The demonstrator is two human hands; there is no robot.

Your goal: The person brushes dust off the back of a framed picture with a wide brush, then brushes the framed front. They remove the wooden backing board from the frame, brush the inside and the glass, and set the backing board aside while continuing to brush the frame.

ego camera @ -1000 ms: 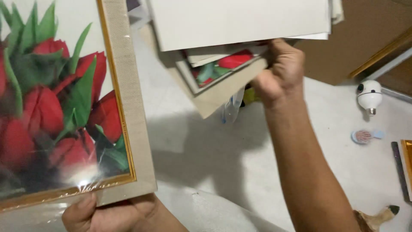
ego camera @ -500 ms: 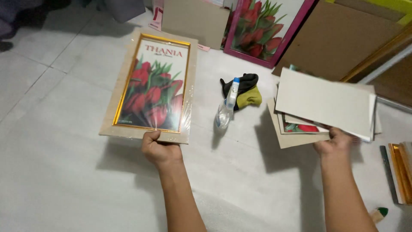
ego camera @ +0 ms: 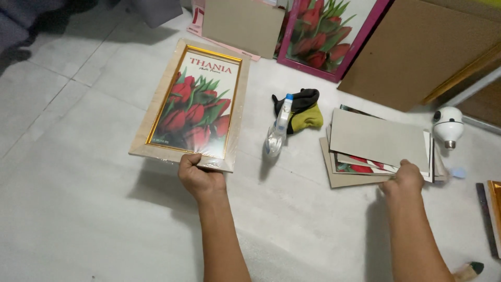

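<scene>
Gripping the near short edge of a framed tulip picture (ego camera: 192, 107), the left hand (ego camera: 200, 177) has its fingers curled over the lower rim, so the frame lies straight ahead of that hand with its long axis running away from the person, leaning a little to the right. The frame is flat on the pale tiled floor (ego camera: 78, 209), its border a light, matte beige with a thin gold inner line, and clear film wrinkles and shines at the gripped corner. The right hand (ego camera: 404, 177) closes on the near edge of a stack of boards and prints (ego camera: 378, 149), well apart from the frame; the top sheet is plain grey card, with red-flower prints showing beneath, and its long side runs left to right. Between the two piles lie a clear plastic spray bottle (ego camera: 276, 133) with a blue and white head and a black and yellow cloth (ego camera: 302, 109), touching each other. A white bulb-shaped lamp (ego camera: 448, 125) sits just beyond the stack
</scene>
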